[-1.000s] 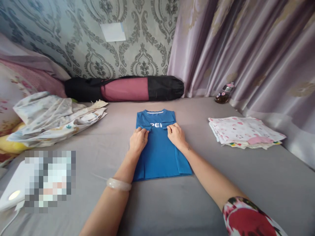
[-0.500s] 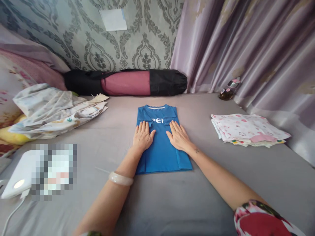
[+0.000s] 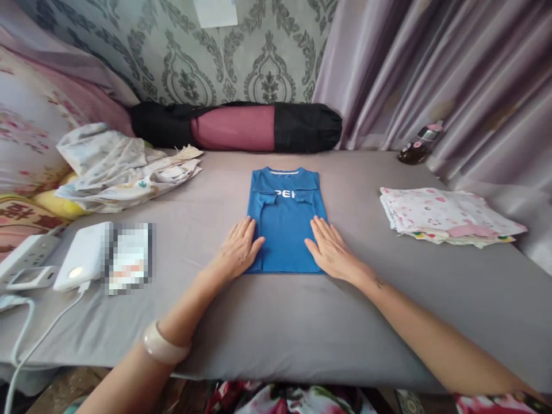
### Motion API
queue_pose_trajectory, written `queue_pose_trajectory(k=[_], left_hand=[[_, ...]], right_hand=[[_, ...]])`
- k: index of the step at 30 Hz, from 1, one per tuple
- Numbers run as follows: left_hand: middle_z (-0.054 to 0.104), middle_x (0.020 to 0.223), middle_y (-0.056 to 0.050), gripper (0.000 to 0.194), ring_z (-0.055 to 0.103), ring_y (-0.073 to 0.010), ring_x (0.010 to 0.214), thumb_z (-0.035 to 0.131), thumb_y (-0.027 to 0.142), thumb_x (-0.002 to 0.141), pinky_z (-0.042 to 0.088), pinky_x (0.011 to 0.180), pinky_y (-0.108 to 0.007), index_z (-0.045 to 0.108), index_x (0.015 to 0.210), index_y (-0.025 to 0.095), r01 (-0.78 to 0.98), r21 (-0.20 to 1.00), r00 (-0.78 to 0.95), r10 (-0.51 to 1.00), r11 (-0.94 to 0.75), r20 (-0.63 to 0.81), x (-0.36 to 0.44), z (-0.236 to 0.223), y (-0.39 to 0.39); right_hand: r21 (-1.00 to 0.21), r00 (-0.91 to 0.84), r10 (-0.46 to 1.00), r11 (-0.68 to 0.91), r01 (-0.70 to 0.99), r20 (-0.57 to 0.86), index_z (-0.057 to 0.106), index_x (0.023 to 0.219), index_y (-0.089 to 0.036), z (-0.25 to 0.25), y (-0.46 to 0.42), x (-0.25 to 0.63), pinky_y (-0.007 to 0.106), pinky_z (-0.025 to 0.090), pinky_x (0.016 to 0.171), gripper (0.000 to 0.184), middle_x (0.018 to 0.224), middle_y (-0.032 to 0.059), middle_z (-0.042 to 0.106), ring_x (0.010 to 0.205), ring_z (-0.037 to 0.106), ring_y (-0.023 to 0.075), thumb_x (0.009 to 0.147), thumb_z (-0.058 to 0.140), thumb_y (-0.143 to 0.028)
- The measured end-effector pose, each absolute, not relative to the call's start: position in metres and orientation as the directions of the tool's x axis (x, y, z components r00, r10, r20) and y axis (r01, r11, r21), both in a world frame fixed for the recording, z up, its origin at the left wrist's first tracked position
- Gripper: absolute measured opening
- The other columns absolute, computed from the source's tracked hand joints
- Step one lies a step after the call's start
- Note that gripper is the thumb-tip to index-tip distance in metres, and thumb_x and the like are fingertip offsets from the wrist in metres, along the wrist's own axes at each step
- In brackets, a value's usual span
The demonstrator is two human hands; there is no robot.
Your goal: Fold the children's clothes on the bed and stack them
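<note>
A blue T-shirt (image 3: 287, 230) lies flat in front of me, its neckline at the far end and both sides folded inward with the short sleeves on top. White letters show in part between the folds. My left hand (image 3: 240, 246) rests flat on the lower left edge of the shirt, fingers stretched out. On the lower right edge my right hand (image 3: 332, 248) lies flat in the same way, thumb apart from the fingers. Neither hand grips the cloth.
A grey sheet (image 3: 353, 333) covers the bed. Folded patterned cloths (image 3: 448, 215) lie at right, near a bottle (image 3: 420, 144). A black and pink rolled bag (image 3: 233, 127) lies along the wall. At left are crumpled cloth (image 3: 125, 167), a white power bank (image 3: 84, 256) and a power strip (image 3: 28, 256).
Both hands have slid from the sleeve folds down toward the shirt's near end and outward to its edges. The view has tipped down, showing the bed's front edge.
</note>
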State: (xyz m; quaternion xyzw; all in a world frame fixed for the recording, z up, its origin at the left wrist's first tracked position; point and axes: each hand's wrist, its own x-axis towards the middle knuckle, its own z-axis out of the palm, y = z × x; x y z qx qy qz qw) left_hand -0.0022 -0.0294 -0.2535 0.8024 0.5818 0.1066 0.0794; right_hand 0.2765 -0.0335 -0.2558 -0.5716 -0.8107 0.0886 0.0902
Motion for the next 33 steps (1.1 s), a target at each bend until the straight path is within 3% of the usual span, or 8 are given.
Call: queue_pose_trajectory(k=[5, 9, 13, 17, 19, 21, 26, 33], left_hand=[[0.024, 0.157, -0.020, 0.074, 0.018, -0.0297, 0.146, 0.019, 0.056, 0.097, 0.021, 0.119, -0.047, 0.027, 0.149, 0.003, 0.933, 0.154, 0.326, 0.945, -0.326, 0.028, 0.010, -0.258, -0.045], [0.024, 0.157, -0.020, 0.074, 0.019, -0.0308, 0.146, 0.019, 0.056, 0.097, 0.021, 0.118, -0.049, 0.027, 0.149, 0.004, 0.935, 0.122, 0.332, 0.943, -0.332, 0.023, 0.012, -0.257, -0.039], [0.030, 0.155, -0.020, 0.068, 0.024, -0.0303, 0.145, 0.022, 0.054, 0.098, 0.022, 0.117, -0.052, 0.034, 0.146, 0.008, 0.934, 0.182, 0.308, 0.951, -0.307, 0.021, 0.009, -0.248, -0.039], [0.053, 0.135, -0.015, 0.056, 0.048, -0.0276, 0.128, 0.030, 0.056, 0.096, 0.037, 0.108, -0.049, 0.053, 0.128, 0.016, 0.858, 0.340, 0.379, 0.921, -0.384, 0.084, -0.003, -0.230, -0.053], [0.060, 0.117, -0.011, 0.050, 0.058, -0.0249, 0.111, 0.040, 0.060, 0.092, 0.045, 0.098, -0.043, 0.058, 0.115, 0.019, 0.783, 0.399, 0.473, 0.874, -0.477, 0.115, -0.011, -0.223, -0.064], [0.061, 0.107, -0.009, 0.046, 0.060, -0.0232, 0.100, 0.048, 0.060, 0.089, 0.049, 0.091, -0.039, 0.060, 0.107, 0.020, 0.737, 0.417, 0.530, 0.838, -0.531, 0.129, -0.017, -0.220, -0.074], [0.062, 0.107, -0.007, 0.036, 0.059, -0.0219, 0.100, 0.051, 0.051, 0.091, 0.050, 0.089, -0.037, 0.060, 0.107, 0.021, 0.712, 0.408, 0.570, 0.809, -0.572, 0.140, -0.025, -0.225, -0.083], [0.065, 0.106, -0.010, 0.031, 0.060, -0.0219, 0.099, 0.037, 0.034, 0.099, 0.052, 0.088, -0.037, 0.062, 0.103, 0.017, 0.715, 0.175, 0.661, 0.736, -0.677, 0.146, -0.017, -0.222, -0.084]], right_hand=[[-0.172, -0.313, 0.948, 0.319, 0.932, 0.060, 0.025, 0.152, -0.006, -0.263, -0.039, 0.270, 0.044, 0.015, 0.120, 0.070, 0.159, 0.0147, 0.018, 0.147, 0.014, 0.0241, 0.099, 0.014, -0.051], [-0.185, -0.309, 0.950, 0.311, 0.932, 0.041, 0.025, 0.152, -0.007, -0.260, -0.035, 0.269, 0.044, 0.014, 0.120, 0.070, 0.159, 0.0144, 0.017, 0.148, 0.013, 0.0242, 0.099, 0.017, -0.051], [-0.338, -0.317, 0.948, 0.293, 0.894, -0.015, 0.027, 0.152, -0.010, -0.250, -0.034, 0.275, 0.045, 0.018, 0.120, 0.067, 0.159, 0.0139, 0.020, 0.147, 0.016, 0.0242, 0.099, 0.020, -0.050], [-0.477, -0.307, 0.937, 0.349, 0.807, 0.167, 0.044, 0.142, -0.018, -0.234, -0.051, 0.287, 0.043, 0.036, 0.111, 0.051, 0.144, 0.0129, 0.047, 0.134, 0.043, 0.0244, 0.099, 0.032, -0.043], [-0.464, -0.321, 0.912, 0.407, 0.787, 0.256, 0.057, 0.127, -0.022, -0.227, -0.067, 0.292, 0.042, 0.043, 0.104, 0.038, 0.125, 0.0108, 0.061, 0.119, 0.055, 0.0247, 0.096, 0.043, -0.039], [-0.429, -0.363, 0.894, 0.446, 0.785, 0.265, 0.063, 0.114, -0.023, -0.223, -0.083, 0.296, 0.040, 0.047, 0.097, 0.027, 0.111, 0.0083, 0.065, 0.107, 0.060, 0.0237, 0.093, 0.052, -0.036], [-0.385, -0.468, 0.858, 0.513, 0.767, 0.213, 0.063, 0.114, -0.022, -0.224, -0.101, 0.301, 0.039, 0.048, 0.094, 0.025, 0.110, 0.0070, 0.064, 0.104, 0.059, 0.0224, 0.092, 0.058, -0.032], [-0.254, -0.586, 0.781, 0.624, 0.739, 0.217, 0.065, 0.110, -0.019, -0.225, -0.092, 0.306, 0.036, 0.050, 0.088, 0.023, 0.106, 0.0088, 0.064, 0.099, 0.059, 0.0218, 0.097, 0.050, -0.031]])
